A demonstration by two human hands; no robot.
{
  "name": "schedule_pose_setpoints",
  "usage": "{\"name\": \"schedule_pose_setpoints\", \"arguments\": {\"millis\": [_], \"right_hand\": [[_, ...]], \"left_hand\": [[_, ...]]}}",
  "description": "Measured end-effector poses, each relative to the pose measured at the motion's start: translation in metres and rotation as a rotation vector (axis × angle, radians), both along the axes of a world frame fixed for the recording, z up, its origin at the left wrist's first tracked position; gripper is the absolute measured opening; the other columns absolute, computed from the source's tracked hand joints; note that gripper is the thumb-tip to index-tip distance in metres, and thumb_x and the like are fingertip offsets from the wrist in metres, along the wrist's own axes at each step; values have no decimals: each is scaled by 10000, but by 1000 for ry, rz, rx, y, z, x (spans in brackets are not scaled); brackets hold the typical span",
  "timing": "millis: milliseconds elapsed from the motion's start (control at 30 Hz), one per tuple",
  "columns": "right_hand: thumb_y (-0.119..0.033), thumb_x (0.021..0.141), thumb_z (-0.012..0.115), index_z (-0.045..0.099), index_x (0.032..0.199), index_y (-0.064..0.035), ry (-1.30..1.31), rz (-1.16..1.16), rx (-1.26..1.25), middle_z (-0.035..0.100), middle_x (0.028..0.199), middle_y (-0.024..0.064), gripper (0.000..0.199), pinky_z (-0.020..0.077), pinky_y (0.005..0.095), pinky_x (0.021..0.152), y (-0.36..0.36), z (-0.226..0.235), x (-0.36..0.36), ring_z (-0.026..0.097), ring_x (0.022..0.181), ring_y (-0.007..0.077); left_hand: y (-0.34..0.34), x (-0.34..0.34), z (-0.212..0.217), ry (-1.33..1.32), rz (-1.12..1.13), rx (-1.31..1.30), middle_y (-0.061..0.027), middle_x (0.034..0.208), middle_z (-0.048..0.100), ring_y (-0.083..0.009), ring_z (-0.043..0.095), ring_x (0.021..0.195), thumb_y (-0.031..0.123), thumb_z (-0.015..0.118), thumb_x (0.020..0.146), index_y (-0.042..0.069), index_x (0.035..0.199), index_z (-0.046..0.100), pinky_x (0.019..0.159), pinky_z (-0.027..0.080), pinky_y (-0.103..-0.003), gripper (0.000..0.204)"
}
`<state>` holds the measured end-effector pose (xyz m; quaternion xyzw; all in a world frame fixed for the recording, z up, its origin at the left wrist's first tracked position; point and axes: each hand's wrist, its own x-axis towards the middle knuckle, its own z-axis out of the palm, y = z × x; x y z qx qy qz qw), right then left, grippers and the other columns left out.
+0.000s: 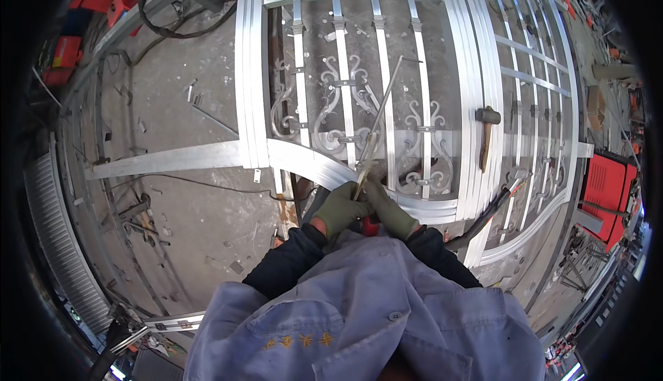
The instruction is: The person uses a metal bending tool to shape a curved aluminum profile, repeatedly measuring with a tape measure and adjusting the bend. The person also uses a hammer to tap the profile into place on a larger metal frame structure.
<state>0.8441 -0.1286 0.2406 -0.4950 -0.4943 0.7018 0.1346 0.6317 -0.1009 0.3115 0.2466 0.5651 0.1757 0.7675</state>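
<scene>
Both gloved hands are meeting low over the silver metal gate (469, 91): the left hand (340, 208) is clenching the lower end of a thin metal rod (378, 122), which is slanting up and away from it across the scrollwork. The right hand (390, 212) is pressing in just beside it; whether it is grasping anything is hidden. A hammer (486, 136) is lying well to its right.
</scene>
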Motion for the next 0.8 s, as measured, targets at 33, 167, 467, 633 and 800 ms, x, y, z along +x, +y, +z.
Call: {"name": "schedule_pose_setpoints", "arguments": {"millis": [33, 167, 467, 633, 800], "right_hand": [[-450, 1179, 608, 187, 1846, -59, 48, -1, -81, 548, 1662, 248, 880, 475, 365, 1221, 9, 18, -8, 554, 1501, 271], [-217, 1110, 803, 156, 1846, -20, 288, -69, -350, 653, 1497, 104, 999, 522, 303, 1109, 29, 55, -30, 627, 1286, 165], [-456, 1103, 730, 669, 1538, -104, -237, 351, 139, 793, 1301, 234, 563, 596, 442, 1052, 111, 71, -9, 780, 1216, 391], [-361, 1059, 700, 814, 1207, -157, -496, 291, 439, 822, 1106, 169, 277, 620, 521, 901, 186, 46, 5, 788, 1041, 413], [-307, 1040, 670, 833, 1102, -158, -595, 195, 795, 815, 1020, 175, 230, 607, 568, 860, 312, -11, -25, 788, 999, 421]], "left_hand": [[2, -7, 1, 21, 11, -10, -66, 1025, 756, -156, 721, 952, 197, 898, 953, 10, 1201, 719, 832, 597, -336, 358], [1, -30, -19, 43, 138, -13, -42, 973, 722, -152, 696, 860, 83, 849, 932, 31, 1133, 679, 757, 580, -329, 268], [24, -82, 8, -17, 651, 83, -12, 865, 615, -110, 560, 698, -7, 784, 1007, 112, 948, 567, 646, 474, -313, 255], [62, -132, 13, 93, 905, 212, -56, 874, 648, -99, 517, 677, -92, 710, 995, 113, 982, 534, 643, 434, -284, 271], [81, -172, -56, 371, 864, 223, -107, 1038, 800, -185, 780, 900, 132, 853, 1026, 70, 981, 639, 764, 578, -295, 228]]}}
